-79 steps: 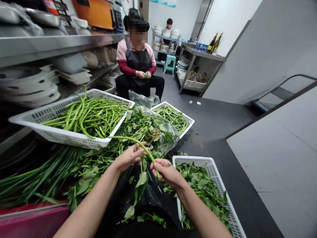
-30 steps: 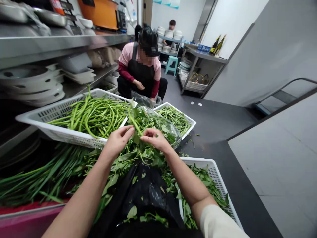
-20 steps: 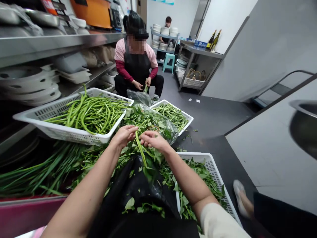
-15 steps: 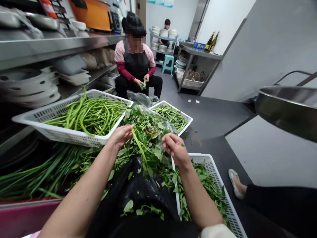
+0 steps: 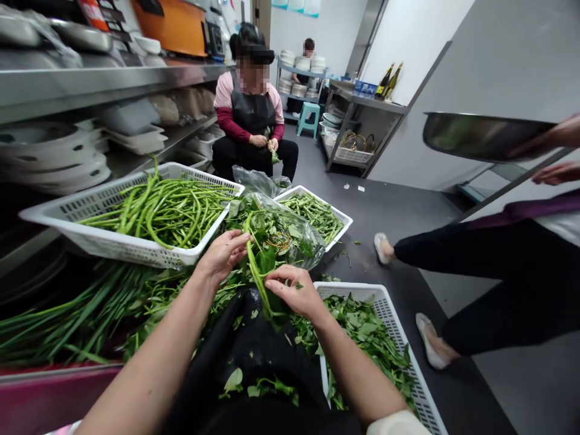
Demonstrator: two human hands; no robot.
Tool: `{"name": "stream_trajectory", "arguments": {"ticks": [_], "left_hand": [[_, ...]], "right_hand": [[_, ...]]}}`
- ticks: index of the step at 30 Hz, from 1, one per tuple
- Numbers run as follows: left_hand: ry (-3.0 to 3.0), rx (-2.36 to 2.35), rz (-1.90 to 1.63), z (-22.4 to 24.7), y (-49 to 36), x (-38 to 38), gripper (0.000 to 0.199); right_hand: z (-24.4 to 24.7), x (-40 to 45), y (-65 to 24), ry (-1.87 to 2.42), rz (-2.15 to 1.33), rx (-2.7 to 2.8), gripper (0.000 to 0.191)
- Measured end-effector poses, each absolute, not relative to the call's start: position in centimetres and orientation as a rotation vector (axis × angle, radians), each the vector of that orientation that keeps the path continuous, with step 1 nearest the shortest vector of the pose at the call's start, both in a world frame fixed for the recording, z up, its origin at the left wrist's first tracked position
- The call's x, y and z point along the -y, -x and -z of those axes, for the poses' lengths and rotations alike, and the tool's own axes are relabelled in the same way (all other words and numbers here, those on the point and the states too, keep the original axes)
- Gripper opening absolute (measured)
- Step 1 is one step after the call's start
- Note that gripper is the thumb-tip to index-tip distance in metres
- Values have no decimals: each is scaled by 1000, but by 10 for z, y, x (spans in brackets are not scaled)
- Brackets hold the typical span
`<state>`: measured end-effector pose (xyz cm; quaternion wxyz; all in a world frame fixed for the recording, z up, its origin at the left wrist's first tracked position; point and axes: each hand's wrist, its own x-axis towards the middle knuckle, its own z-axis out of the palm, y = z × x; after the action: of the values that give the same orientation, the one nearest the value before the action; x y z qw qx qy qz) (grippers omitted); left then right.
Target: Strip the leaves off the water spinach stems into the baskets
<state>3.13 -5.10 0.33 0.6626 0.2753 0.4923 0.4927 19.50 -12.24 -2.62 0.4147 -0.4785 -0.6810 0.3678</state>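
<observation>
My left hand (image 5: 224,255) pinches the upper part of a long green stem (image 5: 254,266), which hangs down with leaves at its lower end. Lower and to the right, my right hand (image 5: 294,291) has its thumb and fingers closed on the same stem, and a bit of leaf sticks to it. Behind my hands lies a clear plastic bag (image 5: 310,232) with leafy greens. A white basket (image 5: 203,238) of long bare stems stands at the left, and a white basket (image 5: 419,377) of leaves at the right. Loose leaves (image 5: 234,380) rest on my black apron.
Ahead, a seated person (image 5: 254,109) handles greens beside a basket of cut stems (image 5: 312,214). At the right another person carries a metal basin (image 5: 484,136). Long thin greens (image 5: 90,314) lie at the left, below a metal shelf (image 5: 113,81).
My right hand has moved left and down onto the stem. At the right, the person with the basin has come further into view, and the basin has shifted left.
</observation>
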Motion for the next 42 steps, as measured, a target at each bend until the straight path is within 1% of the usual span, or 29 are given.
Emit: {"name": "stream_trajectory", "arguments": {"ticks": [3,6,8,10,14,17,21,25,28,31,33,36,38,39,42], "left_hand": [[-637,-1116,-1107,1,-34,57,27],[-619,-1119,-1128,4,-35,60,32],[-597,-1117,-1149,4,-34,60,33],[-579,-1119,-1164,3,-33,60,33],[-550,-1141,-1203,2,-33,60,31],[-561,-1131,-1228,6,-33,61,32],[-580,-1118,-1235,13,-34,62,34],[-565,-1126,-1229,15,-37,64,36],[-575,-1132,-1208,15,-41,69,33],[-624,-1114,-1180,16,-45,76,32],[-651,-1118,-1172,17,-46,80,36],[-678,-1168,-1172,19,-44,81,38],[-721,-1183,-1166,20,-43,80,40],[-748,-1182,-1162,20,-44,80,41],[-811,-1170,-1167,20,-48,79,45]], "right_hand": [[36,123,-191,1203,-1017,1625,13],[48,124,-189,1206,-1227,1478,16],[52,126,-188,1213,-1278,1390,19],[51,128,-188,1243,-1168,1376,17],[44,133,-185,1272,-755,1531,12],[43,133,-183,1296,-559,1658,11],[49,134,-182,1332,-520,1733,8],[56,135,-178,1303,-615,1671,8],[68,127,-177,1313,-835,1412,12],[87,109,-187,1353,-1109,865,18],[95,99,-201,1359,-1140,634,23],[92,100,-220,1344,-1038,551,22],[78,110,-226,1313,-944,636,20],[70,116,-225,1308,-883,772,19],[46,129,-214,1334,-619,1459,20]]}}
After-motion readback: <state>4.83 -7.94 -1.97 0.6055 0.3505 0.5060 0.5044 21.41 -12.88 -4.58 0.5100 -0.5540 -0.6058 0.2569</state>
